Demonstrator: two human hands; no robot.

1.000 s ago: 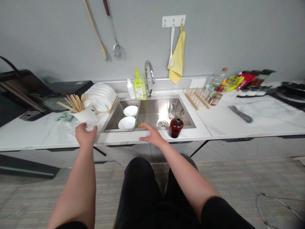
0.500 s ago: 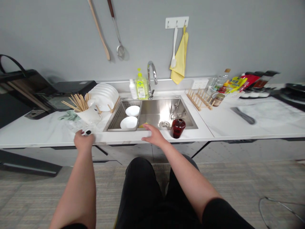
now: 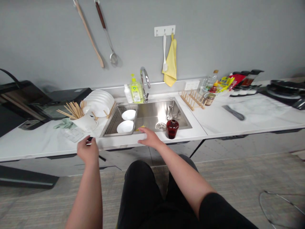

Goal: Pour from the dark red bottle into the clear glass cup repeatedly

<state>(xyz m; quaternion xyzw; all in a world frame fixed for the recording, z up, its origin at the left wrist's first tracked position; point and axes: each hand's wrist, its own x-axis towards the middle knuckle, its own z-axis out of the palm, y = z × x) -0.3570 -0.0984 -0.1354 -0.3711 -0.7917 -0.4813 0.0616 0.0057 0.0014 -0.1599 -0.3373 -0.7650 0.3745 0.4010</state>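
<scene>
My left hand (image 3: 88,149) is closed around a small black object (image 3: 90,139) at the counter's front edge; the fingers hide most of it and its kind cannot be made out. My right hand (image 3: 150,138) hovers at the front rim of the sink (image 3: 152,115), fingers apart, holding nothing. To its right stands a dark red glass bottle (image 3: 172,129), uncapped, on the counter edge. Two white bowls (image 3: 125,127) sit in the wire basket (image 3: 111,123) in the sink's left part. A bit of yellow sponge or cloth (image 3: 140,127) shows behind my right hand.
Left of the sink are a white pitcher of chopsticks (image 3: 86,123), stacked white plates (image 3: 98,100) and a green cloth (image 3: 64,123). Behind it rise the faucet (image 3: 144,82) and a dish soap bottle (image 3: 136,91). A wooden rack (image 3: 193,100) and dark utensil (image 3: 234,112) lie rightward.
My left hand has shifted slightly right and toward me, still gripping the small object. My right hand stays by the sink rim, open. The whole view has tilted and shifted a little.
</scene>
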